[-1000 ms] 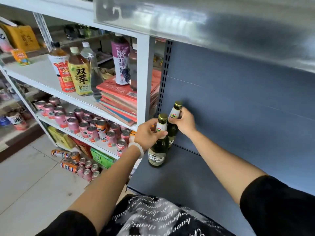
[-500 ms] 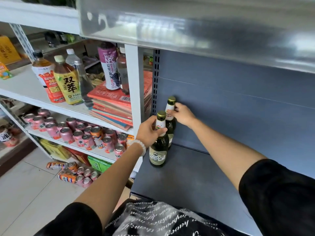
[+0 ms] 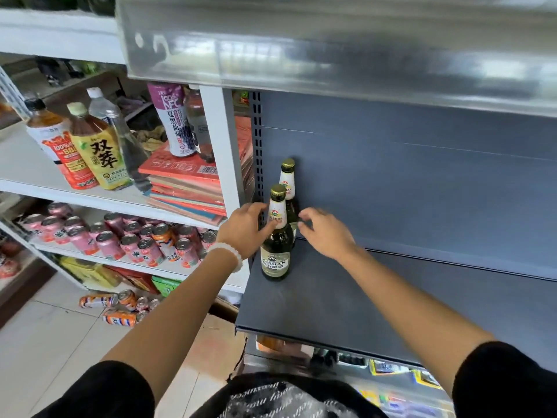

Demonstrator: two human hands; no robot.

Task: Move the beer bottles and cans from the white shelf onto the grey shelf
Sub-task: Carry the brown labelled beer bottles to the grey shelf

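Two beer bottles (image 3: pixel 275 245) stand on the grey shelf (image 3: pixel 331 300); left hand (image 3: pixel 245 227) grips one, right hand (image 3: pixel 324 233) hovers loose-fingered, cans (image 3: pixel 144 239) remain on the white shelf (image 3: pixel 90 197).

This is a small shop: a white shelf (image 3: pixel 90 194) stocked with rows of pink cans (image 3: pixel 108 244) and big drink bottles (image 3: pixel 99 152), beside a grey shelf (image 3: pixel 331 303) with a slotted upright (the usual retail fitting) and a clear price strip (image 3: pixel 301 55) overhead.
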